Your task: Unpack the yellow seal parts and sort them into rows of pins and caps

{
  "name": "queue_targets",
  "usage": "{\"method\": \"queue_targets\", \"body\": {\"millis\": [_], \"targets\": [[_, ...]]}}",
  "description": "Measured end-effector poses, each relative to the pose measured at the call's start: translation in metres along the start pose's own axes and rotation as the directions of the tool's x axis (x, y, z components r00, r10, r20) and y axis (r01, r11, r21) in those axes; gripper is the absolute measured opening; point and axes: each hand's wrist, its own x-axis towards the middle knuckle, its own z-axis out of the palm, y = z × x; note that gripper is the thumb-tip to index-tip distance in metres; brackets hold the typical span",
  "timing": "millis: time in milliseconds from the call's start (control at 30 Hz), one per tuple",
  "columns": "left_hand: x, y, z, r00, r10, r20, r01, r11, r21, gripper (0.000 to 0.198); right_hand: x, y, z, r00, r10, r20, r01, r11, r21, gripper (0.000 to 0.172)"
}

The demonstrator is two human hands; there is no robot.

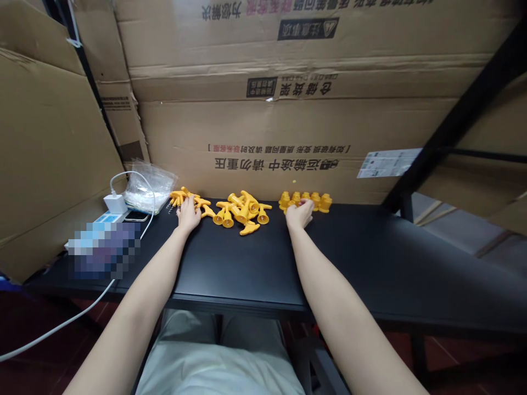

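My left hand [190, 215] lies over the left heap of yellow handles [178, 198], its fingers reaching among them and looking apart. Thin dark metal spirals, like corkscrew worms, stick out at that heap's left edge. In the middle is a pile of yellow bell-shaped plastic pieces with cross handles [244, 210]; one yellow handle [249, 228] lies in front. My right hand [301, 214] is at a row of upright, stepped yellow plastic pieces [325, 203], fingers curled in at the row's front. What its fingertips hold is mostly hidden by the hand.
Brown cardboard [247, 126] walls the back of the black tabletop [239, 263]. On the left are a clear plastic bag [148, 184], a phone [137, 216], and a white charger [116, 204] with a cable. A black slanted post [442, 120] rises at the right.
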Motion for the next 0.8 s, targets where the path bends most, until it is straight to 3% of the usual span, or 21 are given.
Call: {"method": "queue_targets", "body": {"millis": [100, 200, 400, 500, 600, 733, 800], "targets": [[0.001, -0.001, 0.004, 0.996, 0.084, -0.016, -0.084, 0.996, 0.001, 0.054, -0.005, -0.008, -0.001, 0.984, -0.175, -0.013, 0.175, 0.984, -0.021, 0.033], [0.002, -0.002, 0.007, 0.993, 0.122, 0.002, -0.122, 0.993, 0.009, 0.05, -0.013, -0.019, 0.001, 0.94, -0.34, 0.035, 0.342, 0.939, -0.048, 0.034], [0.004, -0.003, 0.01, 0.984, 0.162, 0.07, -0.163, 0.987, 0.004, 0.041, -0.039, -0.045, 0.002, 0.767, -0.615, 0.184, 0.63, 0.776, -0.031, 0.034], [0.004, -0.001, 0.01, 0.983, 0.161, 0.084, -0.162, 0.987, 0.0, 0.04, -0.053, -0.057, 0.002, 0.633, -0.732, 0.251, 0.752, 0.659, 0.025, 0.031], [0.003, 0.001, 0.008, 0.984, 0.146, 0.099, -0.145, 0.989, -0.02, 0.046, -0.07, -0.068, 0.003, 0.45, -0.832, 0.326, 0.855, 0.506, 0.112, 0.027], [0.004, 0.002, 0.008, 0.984, 0.122, 0.13, -0.114, 0.991, -0.065, 0.053, -0.095, -0.08, 0.005, 0.208, -0.88, 0.428, 0.917, 0.327, 0.227, 0.026], [0.005, 0.0, 0.008, 0.985, 0.137, 0.105, -0.126, 0.987, -0.1, 0.054, -0.107, -0.084, 0.006, 0.125, -0.876, 0.465, 0.927, 0.27, 0.259, 0.028]]}}
